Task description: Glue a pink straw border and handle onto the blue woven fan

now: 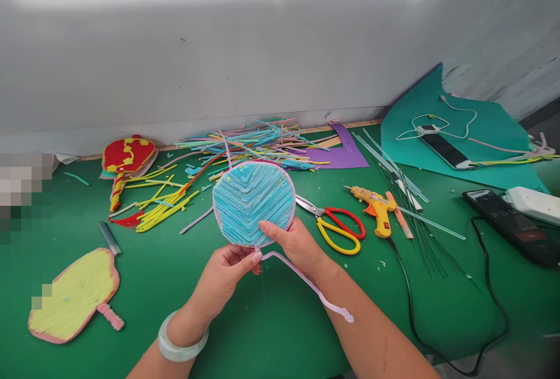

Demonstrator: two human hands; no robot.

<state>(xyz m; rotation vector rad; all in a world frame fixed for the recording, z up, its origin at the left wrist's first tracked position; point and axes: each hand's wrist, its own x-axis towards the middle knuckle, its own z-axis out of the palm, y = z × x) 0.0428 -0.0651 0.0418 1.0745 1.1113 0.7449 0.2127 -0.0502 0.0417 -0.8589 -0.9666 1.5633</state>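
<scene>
A flat, rounded light-blue fan [254, 198], covered in slanting rows of pipe cleaners and edged in pale pink, is held up over the green table. My right hand [304, 245] grips its lower right edge, the thumb lying on the front. Below the fan, my left hand [227, 271] pinches a lilac pipe cleaner [301, 277] at the fan's bottom edge. The strip's free end trails across in front of my right wrist. A thin dark wire hangs beneath my left fingertips; where it joins the fan is hidden.
Scissors [339, 227] and a yellow glue gun [377, 210] lie to the right, its cord curving forward. Behind is a pile of pipe cleaners [254, 140]. A yellow fan [76, 297] and a red fan [130, 154] lie left; phones [516, 227] and teal sheet [494, 128] right.
</scene>
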